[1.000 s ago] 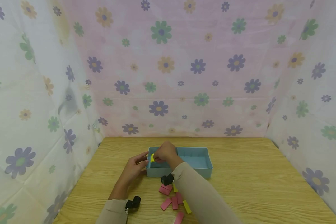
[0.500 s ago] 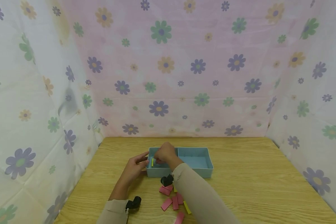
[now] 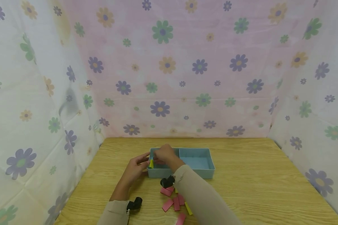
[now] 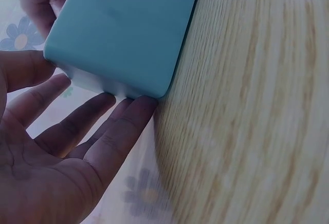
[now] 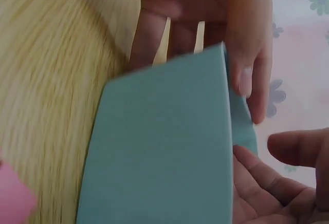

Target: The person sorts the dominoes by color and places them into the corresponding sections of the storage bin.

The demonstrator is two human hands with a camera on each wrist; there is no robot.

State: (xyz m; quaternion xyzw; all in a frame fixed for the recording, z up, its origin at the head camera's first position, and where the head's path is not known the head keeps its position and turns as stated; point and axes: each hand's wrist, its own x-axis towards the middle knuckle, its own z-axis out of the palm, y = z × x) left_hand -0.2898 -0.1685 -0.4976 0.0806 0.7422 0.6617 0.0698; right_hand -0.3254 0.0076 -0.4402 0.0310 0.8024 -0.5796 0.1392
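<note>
A light-blue two-compartment box sits on the table. My left hand touches its left end, and in the left wrist view the extended fingers rest against that end wall. My right hand reaches into the left compartment. In the right wrist view its thumb stands apart from the fingers, with nothing visible between them; the box wall covers some fingertips. A yellow block leans at the left end inside the box. Whether a finger touches it I cannot tell.
Several pink blocks lie loose in front of the box, along with a yellow block partly beside the right sleeve. The right compartment's floor shows. A flowered cloth closes off the table's back and sides.
The yellow block in the left compartment has gone from near the right fingers to leaning at the left end, and the right fingers have come away from it. The left hand stays put.
</note>
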